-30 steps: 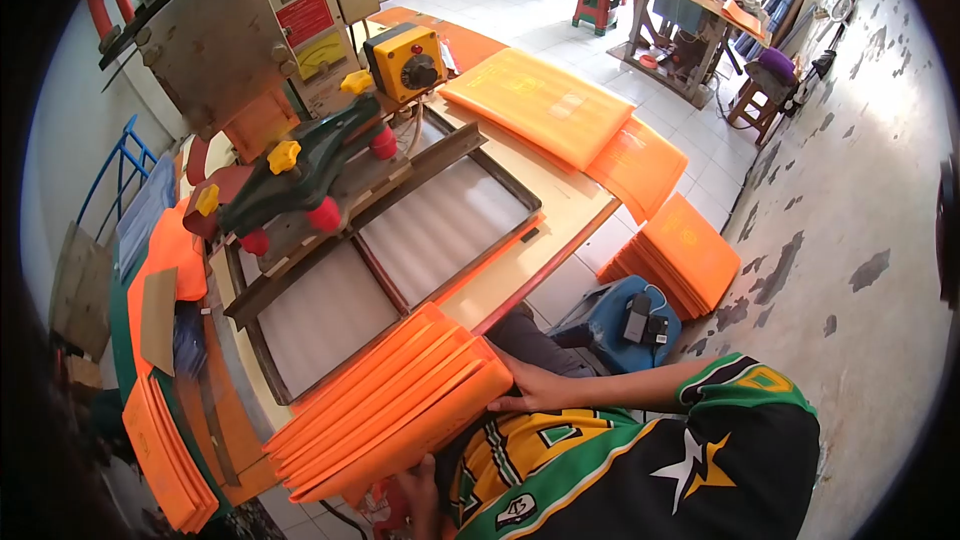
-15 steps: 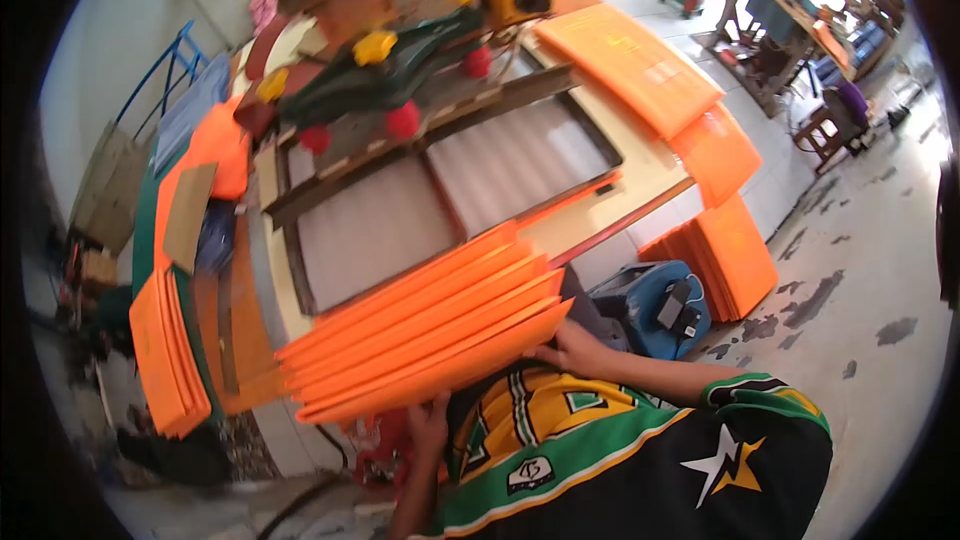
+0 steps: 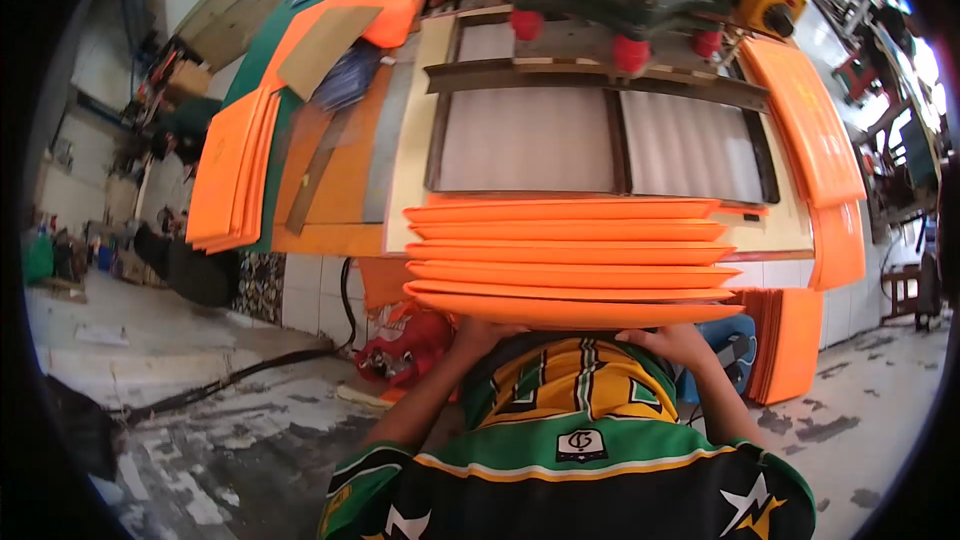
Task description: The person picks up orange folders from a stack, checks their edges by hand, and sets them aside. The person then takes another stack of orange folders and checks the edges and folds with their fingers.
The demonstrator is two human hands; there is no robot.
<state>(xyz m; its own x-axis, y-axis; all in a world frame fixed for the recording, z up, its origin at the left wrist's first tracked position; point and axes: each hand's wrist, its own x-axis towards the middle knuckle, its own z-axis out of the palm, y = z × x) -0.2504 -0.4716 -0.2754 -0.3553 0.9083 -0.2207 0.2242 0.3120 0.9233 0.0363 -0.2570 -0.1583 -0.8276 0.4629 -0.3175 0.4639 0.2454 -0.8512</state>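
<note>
A stack of orange folded sheets [image 3: 570, 275] lies in front of my body, its several layers fanned toward the machine table. My left hand [image 3: 490, 332] grips the near edge from the left, fingers partly hidden beneath it. Gripping the same edge farther right is my right hand [image 3: 672, 340], its thumb showing and its other fingers mostly hidden. Just beyond the stack is a dark metal frame [image 3: 618, 140] with two pale, glossy panels [image 3: 530, 140]. A dark green machine part [image 3: 600, 0] with yellow knobs and red feet stands over the frame's far side.
To the left, more orange sheets [image 3: 228, 175] overhang the table beside brown card [image 3: 325, 50]. Orange stacks [image 3: 800, 115] lie on the right side, with another [image 3: 790, 340] lower down beside a blue object [image 3: 725, 345]. A yellow control box [image 3: 770, 5] is at the back right.
My view has swung left and levelled, so the table and stack now lie straight across. Both hands stay at the stack's near edge, and the frame remains beyond it.
</note>
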